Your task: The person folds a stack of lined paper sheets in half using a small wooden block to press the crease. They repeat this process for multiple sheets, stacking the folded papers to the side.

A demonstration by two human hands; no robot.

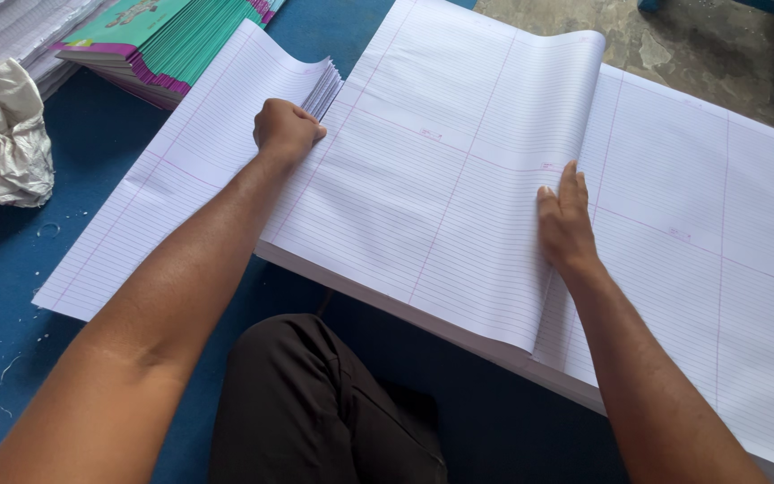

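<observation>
Hands on ruled sheets (441, 188): left hand (285, 131) fisted at fold, right hand (566, 224) flat, holding nothing.

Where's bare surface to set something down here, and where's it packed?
Free: blue mat between the crumpled white bag and the folded ruled sheets, only threads on it; a blue strip along the big stack's near edge, beside the knee. Crowded: the ruled stack under the left hand and right hand; teal-covered booklets top left.
</observation>
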